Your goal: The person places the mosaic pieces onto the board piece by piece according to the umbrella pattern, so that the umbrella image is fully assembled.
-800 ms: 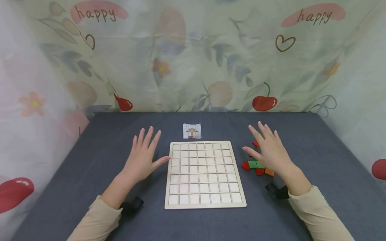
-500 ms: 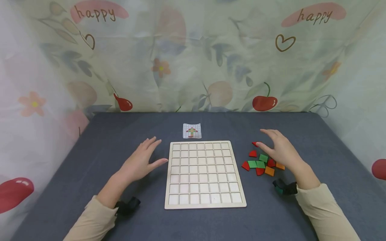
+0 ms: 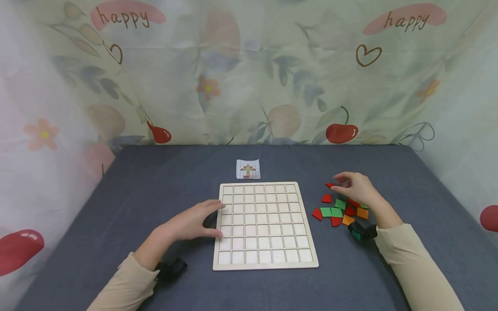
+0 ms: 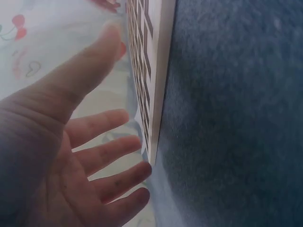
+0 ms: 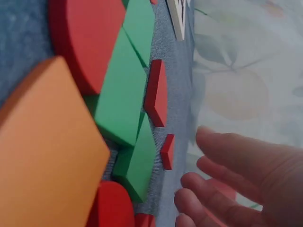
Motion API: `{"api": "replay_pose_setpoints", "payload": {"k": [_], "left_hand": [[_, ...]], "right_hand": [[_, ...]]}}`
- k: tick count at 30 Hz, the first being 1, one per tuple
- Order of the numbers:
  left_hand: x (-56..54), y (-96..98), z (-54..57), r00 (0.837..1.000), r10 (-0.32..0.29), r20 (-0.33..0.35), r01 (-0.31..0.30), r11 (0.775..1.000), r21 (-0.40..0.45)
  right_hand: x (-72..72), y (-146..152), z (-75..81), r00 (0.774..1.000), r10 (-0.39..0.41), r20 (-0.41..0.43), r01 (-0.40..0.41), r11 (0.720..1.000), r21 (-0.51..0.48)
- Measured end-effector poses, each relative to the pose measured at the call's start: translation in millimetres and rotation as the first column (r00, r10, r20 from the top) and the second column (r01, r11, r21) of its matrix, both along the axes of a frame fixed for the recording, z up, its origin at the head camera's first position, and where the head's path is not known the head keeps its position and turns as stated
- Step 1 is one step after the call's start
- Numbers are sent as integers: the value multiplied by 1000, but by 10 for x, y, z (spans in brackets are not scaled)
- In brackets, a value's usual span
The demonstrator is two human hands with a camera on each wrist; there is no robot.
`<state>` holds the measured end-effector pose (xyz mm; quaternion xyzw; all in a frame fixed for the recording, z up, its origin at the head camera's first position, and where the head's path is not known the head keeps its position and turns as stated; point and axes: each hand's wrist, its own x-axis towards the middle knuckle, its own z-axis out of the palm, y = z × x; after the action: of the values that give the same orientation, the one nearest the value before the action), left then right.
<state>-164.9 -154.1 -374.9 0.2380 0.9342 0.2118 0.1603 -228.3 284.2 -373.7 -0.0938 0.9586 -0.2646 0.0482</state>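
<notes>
My left hand (image 3: 192,222) hovers at the left edge of a pale wooden grid board (image 3: 268,231), thumb and fingers spread apart over its rim. In the left wrist view the fingertips come close to the board's side (image 4: 163,71), and nothing lies in the palm. Over the far end of a group of coloured tiles is my right hand (image 3: 359,188), its fingers bent and the thumb apart from them. A small red tile (image 3: 329,185) lies just left of its fingertips. The right wrist view shows this red tile (image 5: 167,152) on the cloth, beside the bare fingers.
Green square tiles (image 3: 325,211), orange tiles (image 3: 362,214) and several red tiles (image 3: 327,198) lie right of the board. Behind the board is a small card (image 3: 247,169) printed with an arrow-like coloured pattern. A patterned curtain (image 3: 249,86) hangs behind the dark cloth (image 3: 163,172).
Both hands have come down from a raised, spread pose. The left hand has moved to the board's left edge; the right hand's fingers have bent beside the far red tile.
</notes>
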Motion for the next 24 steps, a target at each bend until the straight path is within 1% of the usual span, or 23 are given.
{"api": "replay_pose_setpoints", "payload": {"k": [2,5,10,15,17,24], "left_hand": [[-1,6,-12,1000,-15,22,15,1000,0],[5,8,-29,999,-36,35,36,999,-3],[25,4,-28,998,-62,23,62,998,-7],[32,12,-20,998,-64,23,64,998,-7],[31,16,-23,998,-53,35,53,999,-4],[31,28,-26,998,-37,43,38,999,-9]], "right_hand": [[-33,10,-13,1000,-8,26,8,1000,-4],[-72,22,-27,998,-27,56,27,1000,-1],[-109,33,-47,995,-43,91,42,999,11],[-121,29,-53,993,-54,106,53,999,12],[-127,19,-53,992,-59,111,58,998,14],[-153,-36,-41,993,-62,96,58,997,44]]}}
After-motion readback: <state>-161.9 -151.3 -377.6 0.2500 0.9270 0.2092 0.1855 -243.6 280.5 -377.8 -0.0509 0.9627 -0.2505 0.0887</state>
